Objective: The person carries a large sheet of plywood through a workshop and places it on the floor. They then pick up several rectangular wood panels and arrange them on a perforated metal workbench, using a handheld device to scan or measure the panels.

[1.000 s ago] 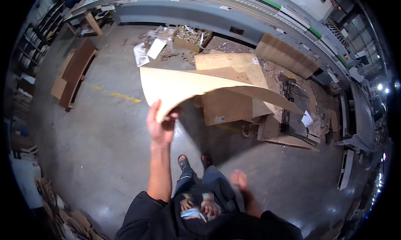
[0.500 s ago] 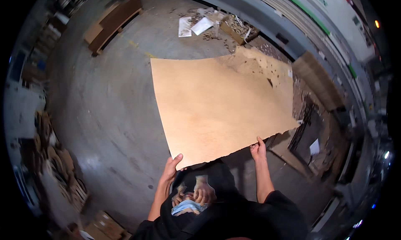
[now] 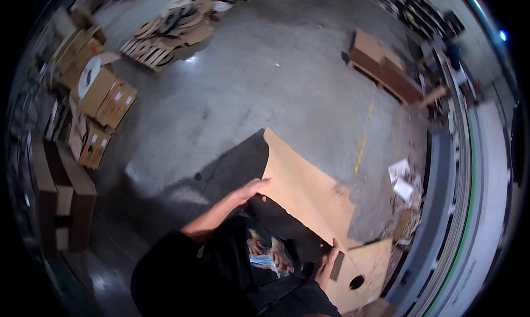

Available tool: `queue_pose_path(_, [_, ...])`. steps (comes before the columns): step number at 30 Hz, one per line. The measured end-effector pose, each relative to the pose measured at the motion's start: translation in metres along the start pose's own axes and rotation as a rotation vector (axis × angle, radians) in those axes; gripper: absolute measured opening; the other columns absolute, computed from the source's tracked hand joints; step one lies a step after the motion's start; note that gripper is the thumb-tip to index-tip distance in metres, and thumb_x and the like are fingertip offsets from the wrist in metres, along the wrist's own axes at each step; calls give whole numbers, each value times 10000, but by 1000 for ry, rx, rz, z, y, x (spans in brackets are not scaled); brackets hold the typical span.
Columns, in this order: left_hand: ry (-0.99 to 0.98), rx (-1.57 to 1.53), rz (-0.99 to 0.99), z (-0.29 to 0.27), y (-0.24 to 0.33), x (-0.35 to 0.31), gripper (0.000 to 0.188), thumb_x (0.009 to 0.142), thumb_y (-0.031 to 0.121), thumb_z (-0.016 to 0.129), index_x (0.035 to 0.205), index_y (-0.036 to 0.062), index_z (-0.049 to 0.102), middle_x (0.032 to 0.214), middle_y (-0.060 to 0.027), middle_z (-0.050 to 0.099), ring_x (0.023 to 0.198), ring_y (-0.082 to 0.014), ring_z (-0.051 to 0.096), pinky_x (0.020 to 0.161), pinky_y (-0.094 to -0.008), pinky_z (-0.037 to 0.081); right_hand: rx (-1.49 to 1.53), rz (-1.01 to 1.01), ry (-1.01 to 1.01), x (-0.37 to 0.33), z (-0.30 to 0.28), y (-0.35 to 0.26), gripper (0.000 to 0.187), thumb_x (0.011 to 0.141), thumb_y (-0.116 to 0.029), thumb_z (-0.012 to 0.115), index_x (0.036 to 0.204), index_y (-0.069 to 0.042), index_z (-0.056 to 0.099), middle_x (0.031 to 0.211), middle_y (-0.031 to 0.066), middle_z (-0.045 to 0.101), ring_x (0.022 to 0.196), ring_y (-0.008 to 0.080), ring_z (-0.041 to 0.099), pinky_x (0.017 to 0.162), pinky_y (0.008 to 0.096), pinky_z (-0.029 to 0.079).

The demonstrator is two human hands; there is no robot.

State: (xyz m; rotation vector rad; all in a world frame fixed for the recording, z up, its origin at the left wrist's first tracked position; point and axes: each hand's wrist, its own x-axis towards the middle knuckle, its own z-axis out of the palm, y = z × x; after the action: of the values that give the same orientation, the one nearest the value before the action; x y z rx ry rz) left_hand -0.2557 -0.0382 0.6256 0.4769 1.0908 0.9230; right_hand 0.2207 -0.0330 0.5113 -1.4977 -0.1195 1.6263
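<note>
- A grey floor (image 3: 221, 91) spreads across the view.
- Along the right runs a long grey machine (image 3: 434, 206) with a green stripe.
- The tan sheet (image 3: 301, 187) is in front of the person's torso, slanting down to the right – visibly curved, held along its near edge.
- Beyond the right hand lies a pale board (image 3: 372, 262) with a dark round hole.
- Cardboard boxes (image 3: 105, 99) stand at the left.
- The left hand (image 3: 253, 189) pinches the sheet's near edge.
- The right hand (image 3: 330, 256) pinches farther along – thumb showing, other fingers mostly hidden.
</note>
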Motion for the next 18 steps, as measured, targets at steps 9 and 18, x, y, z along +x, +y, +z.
queue_pose_path(9, [423, -468, 470, -55, 160, -13, 596, 1023, 596, 409, 1085, 53, 647, 875, -53, 662, 757, -174, 634, 715, -340, 529, -249, -323, -144, -21, 281, -152, 224, 907, -280, 614, 983, -70, 627, 847, 72, 700, 725, 219, 662, 614, 336, 531])
queue_pose_path(18, [794, 357, 371, -257, 129, 43, 471, 1041, 440, 489, 929, 2, 618, 747, -74, 614, 688, -134, 573, 671, -327, 468, -387, -198, -370, 38, 507, -192, 246, 945, -279, 491, 975, -71, 619, 885, 64, 689, 792, 181, 621, 736, 339, 505])
